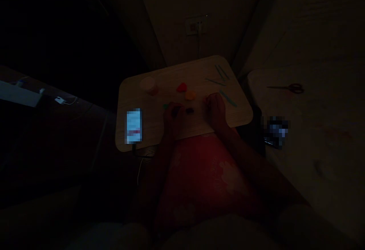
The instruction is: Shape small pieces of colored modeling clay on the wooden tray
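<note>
On a pale wooden lap desk [182, 73], bare hands are bent over small lumps of modelling clay in dim light.

Near the desk's front edge, a dark clay piece [189, 110] is seen between the hands, just beside the curled left hand [173, 116]; whether anything is pinched cannot be told. The right hand [216, 109] is bunched, its grip unclear. A red clay lump [181, 87] and an orange clay lump [190, 95] are set mid-desk, teal sticks [228, 98] towards its right corner.

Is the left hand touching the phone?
Apart: the head view shows bare board between the left hand and the phone.
</note>
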`<state>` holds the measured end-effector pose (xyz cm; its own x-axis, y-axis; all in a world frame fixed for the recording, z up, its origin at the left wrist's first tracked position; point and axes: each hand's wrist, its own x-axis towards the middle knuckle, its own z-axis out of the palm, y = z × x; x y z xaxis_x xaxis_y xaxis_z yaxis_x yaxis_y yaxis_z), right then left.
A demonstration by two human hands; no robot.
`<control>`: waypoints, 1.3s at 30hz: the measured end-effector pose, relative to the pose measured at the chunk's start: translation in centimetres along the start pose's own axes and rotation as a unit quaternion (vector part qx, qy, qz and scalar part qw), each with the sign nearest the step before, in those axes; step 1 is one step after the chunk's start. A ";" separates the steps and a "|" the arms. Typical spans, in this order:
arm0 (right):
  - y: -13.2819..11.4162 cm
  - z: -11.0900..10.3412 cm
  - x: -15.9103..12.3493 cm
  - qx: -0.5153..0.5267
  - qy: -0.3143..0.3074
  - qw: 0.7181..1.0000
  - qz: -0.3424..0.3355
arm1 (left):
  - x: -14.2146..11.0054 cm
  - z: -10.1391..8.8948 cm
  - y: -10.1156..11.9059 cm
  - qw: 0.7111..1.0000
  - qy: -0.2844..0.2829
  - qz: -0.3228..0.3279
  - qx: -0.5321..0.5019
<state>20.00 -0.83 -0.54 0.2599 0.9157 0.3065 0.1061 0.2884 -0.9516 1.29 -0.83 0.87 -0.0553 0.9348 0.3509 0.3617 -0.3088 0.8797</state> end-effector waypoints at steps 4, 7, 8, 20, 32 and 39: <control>-0.1 0.2 -0.1 0.049 0.029 0.997 0.044 | 0.0 0.1 -0.2 1.000 -0.001 -0.004 0.001; -0.8 0.0 -0.2 0.020 0.008 0.999 0.032 | 0.0 0.1 -0.1 1.000 -0.002 -0.010 -0.004; -1.0 -0.1 -0.1 0.009 0.005 1.000 0.017 | 0.1 0.1 0.0 1.000 -0.001 -0.010 -0.005; -1.0 -0.2 -0.3 -0.018 0.007 0.999 0.034 | 0.1 0.0 0.0 1.000 0.000 -0.008 0.003; -1.0 -0.1 -0.1 0.026 -0.005 0.999 0.019 | 0.0 0.1 -0.2 1.000 0.004 -0.006 -0.007; -1.4 -0.1 -0.1 0.018 -0.002 0.999 0.043 | 0.1 0.0 -0.2 1.000 0.002 0.000 0.000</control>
<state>19.90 -1.33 0.76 0.2622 0.9388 0.2235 0.0480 0.2187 -0.9746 1.23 -0.71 0.70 -0.0598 0.9340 0.3521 0.3619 -0.3085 0.8797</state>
